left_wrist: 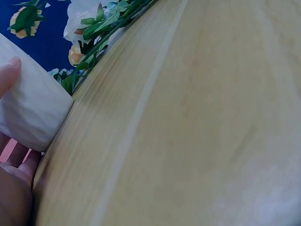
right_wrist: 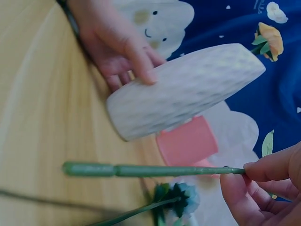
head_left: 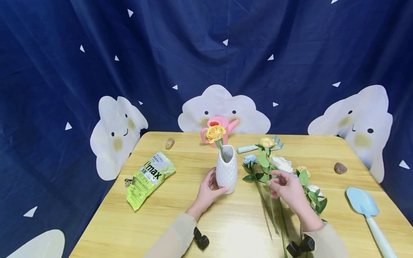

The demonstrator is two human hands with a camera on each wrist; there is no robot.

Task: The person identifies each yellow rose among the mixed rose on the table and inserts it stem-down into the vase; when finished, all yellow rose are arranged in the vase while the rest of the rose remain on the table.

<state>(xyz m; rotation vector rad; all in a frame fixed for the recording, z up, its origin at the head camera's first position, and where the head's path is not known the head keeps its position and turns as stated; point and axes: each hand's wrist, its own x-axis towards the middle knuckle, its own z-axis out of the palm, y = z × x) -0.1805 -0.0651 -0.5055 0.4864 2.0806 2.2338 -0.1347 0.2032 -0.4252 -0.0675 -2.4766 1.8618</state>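
Note:
A white textured vase (head_left: pixel 227 172) stands upright on the table with one yellow artificial rose (head_left: pixel 215 133) in its mouth. My left hand (head_left: pixel 209 190) grips the vase low on its left side, the thumb across the front. In the right wrist view that thumb lies on the vase (right_wrist: pixel 183 89). My right hand (head_left: pixel 287 188) pinches the green stem of a pale yellow rose (head_left: pixel 266 142), whose bloom points away from me. The stem's lower end (right_wrist: pixel 89 169) sticks out free below the fingertips, apart from the vase.
Beside the right hand lie a blue rose (head_left: pixel 250 159), a white rose (head_left: pixel 282 164) and other flowers. A pink watering can (head_left: pixel 222 130) and a blue hand rake (head_left: pixel 247 148) stand behind. A green bag (head_left: pixel 150 179) lies left; a blue shovel (head_left: pixel 362 201) and a stone (head_left: pixel 340 168) lie right.

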